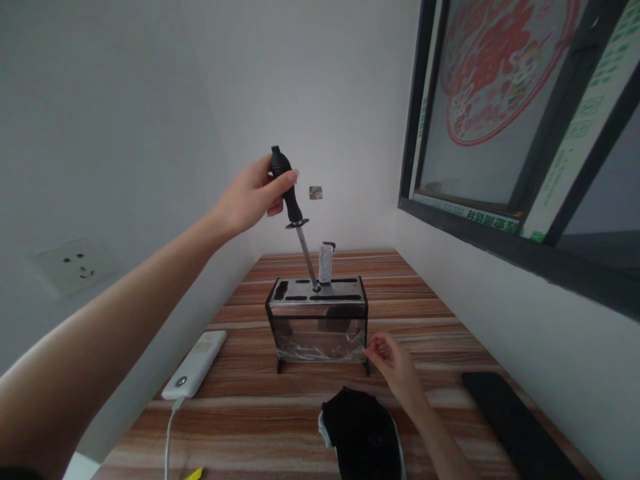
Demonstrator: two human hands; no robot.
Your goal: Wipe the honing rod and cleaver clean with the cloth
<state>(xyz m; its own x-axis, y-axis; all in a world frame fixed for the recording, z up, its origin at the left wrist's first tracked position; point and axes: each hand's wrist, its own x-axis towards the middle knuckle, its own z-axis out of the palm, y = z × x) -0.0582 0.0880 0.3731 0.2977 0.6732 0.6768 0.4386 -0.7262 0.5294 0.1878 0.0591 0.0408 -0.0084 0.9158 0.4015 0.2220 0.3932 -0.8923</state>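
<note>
My left hand (260, 192) is closed around the black handle of a sharpening steel (306, 253). The steel slants down, and its metal rod goes into a round hole in the top of a knife block (317, 291). This block has a silver slotted top, dark side frames and a clear front with crinkled plastic film. At its lower right edge, my right hand (393, 363) pinches the side frame between thumb and curled fingers. A pale, wrapped upright object (326, 263) with a dark tip stands at the back of the block; whether it sits in a slot is unclear.
On the left of the wood-grain table (240, 413) lies a white power bank (196, 365) with a cable. A black cloth item (363, 433) lies in front of the block, a long black object (515, 423) at right. Walls and a dark-framed window (470, 227) border the table.
</note>
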